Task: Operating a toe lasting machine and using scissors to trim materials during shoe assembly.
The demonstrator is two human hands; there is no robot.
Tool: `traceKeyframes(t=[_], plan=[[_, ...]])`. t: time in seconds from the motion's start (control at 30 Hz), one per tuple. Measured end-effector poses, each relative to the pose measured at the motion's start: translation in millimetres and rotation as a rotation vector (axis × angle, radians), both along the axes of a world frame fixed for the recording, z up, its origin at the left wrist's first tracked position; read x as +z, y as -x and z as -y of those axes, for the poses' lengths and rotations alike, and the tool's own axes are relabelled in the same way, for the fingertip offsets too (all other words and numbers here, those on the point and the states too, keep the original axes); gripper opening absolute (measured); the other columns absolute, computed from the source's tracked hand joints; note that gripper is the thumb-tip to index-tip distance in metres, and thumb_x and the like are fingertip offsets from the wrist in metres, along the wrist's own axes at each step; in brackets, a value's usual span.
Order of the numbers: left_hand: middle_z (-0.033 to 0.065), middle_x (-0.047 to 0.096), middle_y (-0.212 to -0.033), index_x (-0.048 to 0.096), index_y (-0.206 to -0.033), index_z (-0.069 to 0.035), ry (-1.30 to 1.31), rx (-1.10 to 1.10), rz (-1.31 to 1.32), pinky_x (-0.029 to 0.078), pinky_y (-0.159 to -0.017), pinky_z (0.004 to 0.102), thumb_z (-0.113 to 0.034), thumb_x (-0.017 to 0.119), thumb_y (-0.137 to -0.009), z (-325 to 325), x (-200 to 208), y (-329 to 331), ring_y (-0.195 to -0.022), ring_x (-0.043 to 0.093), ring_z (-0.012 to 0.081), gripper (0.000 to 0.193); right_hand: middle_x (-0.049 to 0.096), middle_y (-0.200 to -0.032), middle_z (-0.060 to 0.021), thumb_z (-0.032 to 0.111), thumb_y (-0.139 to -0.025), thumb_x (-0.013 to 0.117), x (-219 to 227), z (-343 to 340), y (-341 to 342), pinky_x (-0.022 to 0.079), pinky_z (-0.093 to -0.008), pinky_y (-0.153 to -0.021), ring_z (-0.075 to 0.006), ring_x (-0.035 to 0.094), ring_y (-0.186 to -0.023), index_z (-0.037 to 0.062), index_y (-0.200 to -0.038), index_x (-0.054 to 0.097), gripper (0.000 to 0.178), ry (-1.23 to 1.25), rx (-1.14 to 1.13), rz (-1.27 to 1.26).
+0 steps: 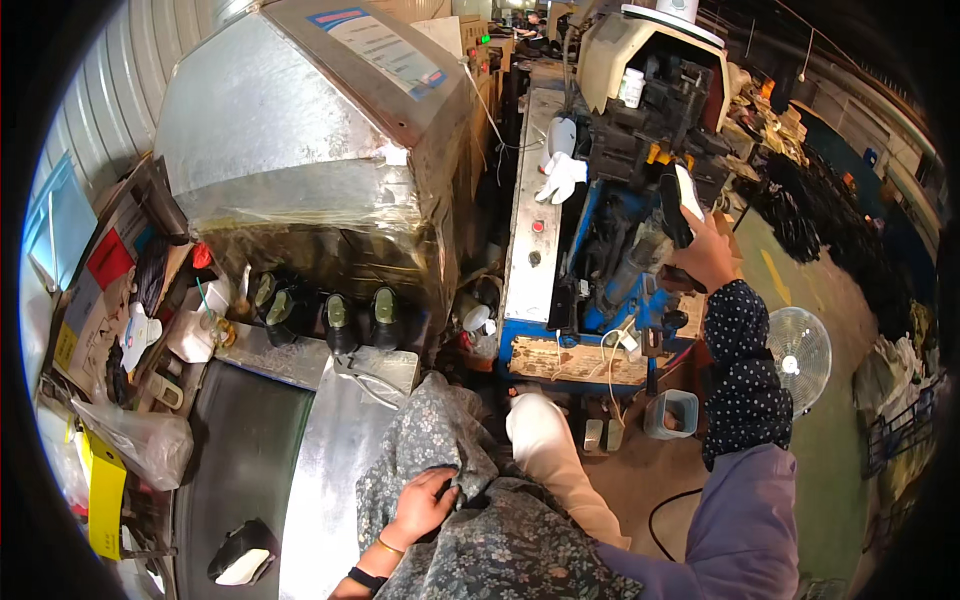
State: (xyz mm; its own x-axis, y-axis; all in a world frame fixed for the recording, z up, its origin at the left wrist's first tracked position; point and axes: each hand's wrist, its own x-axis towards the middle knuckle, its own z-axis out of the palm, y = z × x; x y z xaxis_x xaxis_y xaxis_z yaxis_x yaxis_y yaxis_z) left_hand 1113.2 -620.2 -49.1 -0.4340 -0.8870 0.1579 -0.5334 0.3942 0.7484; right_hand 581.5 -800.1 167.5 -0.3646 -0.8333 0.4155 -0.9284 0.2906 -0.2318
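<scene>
A white-soled black shoe (673, 212) is at the blue-framed machine (625, 262), gripped by the right hand (708, 255); it seems not yet seated there, so this piece looks unfinished. The left hand (422, 508), well apart, lies on floral cloth (430, 425) front-left of the machine; whether it grips is unclear. Left of the machine, black shoes (341, 325) stand in a row and a lone shoe (243, 553) lies on a dark belt (245, 430), their stage uncertain.
</scene>
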Motion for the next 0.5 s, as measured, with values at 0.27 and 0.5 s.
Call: traceKeyframes(t=[0.27, 0.5], plan=[[0.0166, 0.069, -0.109, 0.067, -0.108, -0.002, 0.038, 0.001, 0.033, 0.051, -0.093, 0.0410, -0.015, 0.069, -0.084, -2.5, -5.6, 1.0, -0.104, 0.064, 0.0351, 0.027, 0.047, -0.138, -0.0201, 0.026, -0.065, 0.075, -8.0, -9.7, -17.2, 0.048, -0.0479, -0.092, -0.0491, 0.052, -0.109, 0.0306, -0.141, 0.053, 0.079, -0.059, 0.002, -0.098], [0.0168, 0.069, -0.110, 0.068, -0.108, -0.002, 0.067, 0.019, 0.055, 0.051, -0.092, 0.0398, -0.014, 0.070, -0.083, -1.0, -2.7, 9.2, -0.104, 0.065, 0.0345, 0.027, 0.038, -0.147, -0.0232, 0.043, -0.079, 0.069, -38.4, -4.9, -27.6, 0.047, -0.0506, -0.090, -0.0495, 0.051, -0.109, 0.0323, -0.144, 0.047, 0.069, 0.065, -0.042, -0.299]])
